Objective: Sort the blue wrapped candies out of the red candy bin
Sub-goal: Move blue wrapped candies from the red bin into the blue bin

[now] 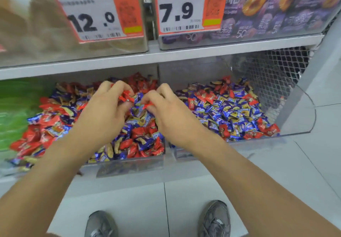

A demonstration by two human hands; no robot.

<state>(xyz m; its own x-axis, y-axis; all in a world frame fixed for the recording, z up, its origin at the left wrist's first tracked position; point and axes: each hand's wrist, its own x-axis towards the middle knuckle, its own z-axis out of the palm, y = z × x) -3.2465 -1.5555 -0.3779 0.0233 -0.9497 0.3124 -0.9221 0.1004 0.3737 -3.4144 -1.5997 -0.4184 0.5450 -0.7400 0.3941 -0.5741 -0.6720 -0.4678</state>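
Left hand (103, 115): pinches a red candy (126, 96).
Right hand (171, 115): fingers curled, grip unclear.
Blue candies (139, 98) (12 o'clock): light, crinkly; pinch twisted ends.

Above the hands, up and to the left, an orange price tag (97, 13) on a clear upper bin reads "12.0". Straight above and slightly right, a second orange tag (186, 6) reads "7.9" over a barcode. Further right, purple packets (276, 6) show "50"; other print is too blurred to read.
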